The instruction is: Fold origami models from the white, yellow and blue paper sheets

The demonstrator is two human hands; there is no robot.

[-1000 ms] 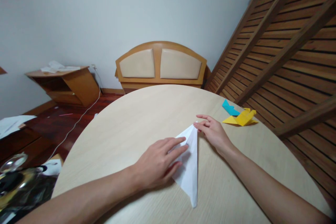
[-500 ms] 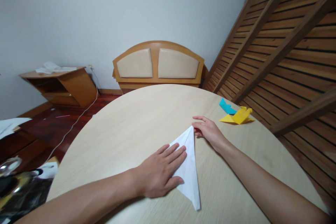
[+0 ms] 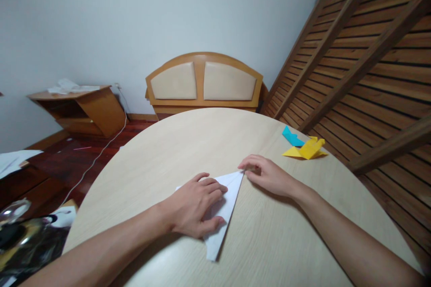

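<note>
A folded sheet of white paper [image 3: 226,206] lies on the round table, narrowing to a point at its far right end. My left hand [image 3: 198,206] rests on top of it, fingers apart and slightly bent, and hides much of its left part. With thumb and fingertips closed together, my right hand [image 3: 264,174] pinches the paper's pointed tip. To the right of that hand, toward the table's edge, sit a yellow folded-paper figure [image 3: 308,149] and a smaller blue one [image 3: 292,137] just behind it.
The pale round table [image 3: 151,161] fills the middle. Slatted wooden boards [image 3: 363,76] lean at the right. Behind the table stands a padded headboard [image 3: 204,80]. On the left are a low cabinet [image 3: 101,112] with papers on top and a white cable [image 3: 107,145] across the floor.
The white paper has turned clockwise, its near end swinging left. My left hand has lifted slightly and bent its fingers; my right hand has shifted a little left and nearer with the tip.
</note>
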